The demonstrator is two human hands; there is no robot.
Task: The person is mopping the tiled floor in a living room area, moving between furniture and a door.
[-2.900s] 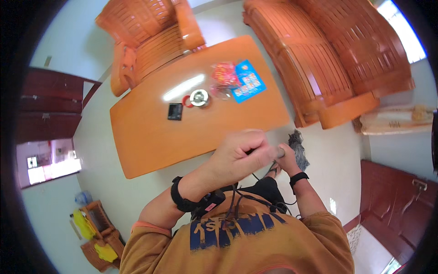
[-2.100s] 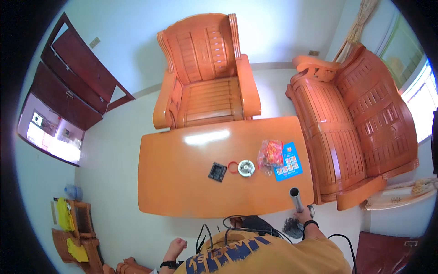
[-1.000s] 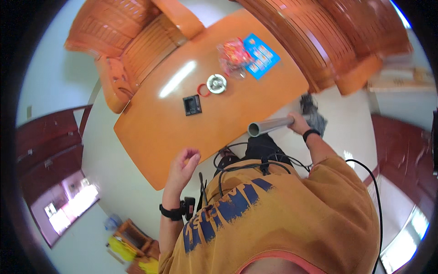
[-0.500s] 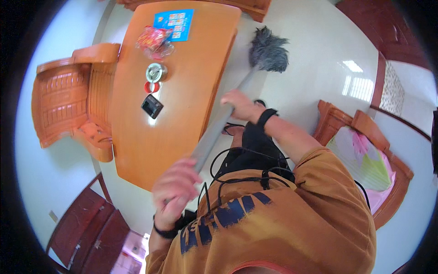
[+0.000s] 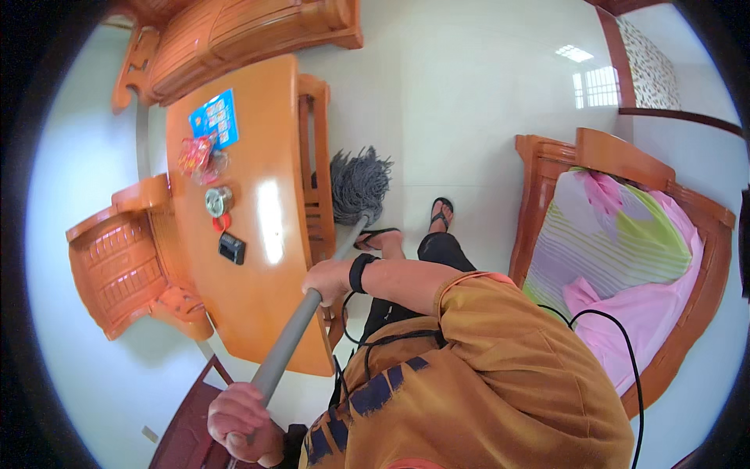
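Note:
A mop with a grey string head (image 5: pixel 362 184) rests on the floor beside the table, just ahead of my feet. Its grey handle slants down to the lower left, past the table's right edge. My right hand (image 5: pixel 328 280) is wrapped round the handle partway along it. Lower down and further left, my left hand (image 5: pixel 244 422) grips the handle close to its upper end. Part of the mop head lies against the wooden slatted frame (image 5: pixel 316 195) under the table's right side.
The wooden table (image 5: pixel 266 125) carries a blue sheet (image 5: pixel 215 117), a red packet (image 5: pixel 197 155), a round tin (image 5: pixel 219 202) and a black device (image 5: pixel 232 248). Wooden chairs stand left (image 5: pixel 129 254) and right, the right one under a pink-green cloth (image 5: pixel 609 234). A wooden bench (image 5: pixel 242 31) stands beyond. Black cable (image 5: pixel 625 336) hangs by me.
The mop head has come nearer my feet and now sits by the table's side. Both hands have shifted left with the handle, still holding it. My view has turned, showing more floor.

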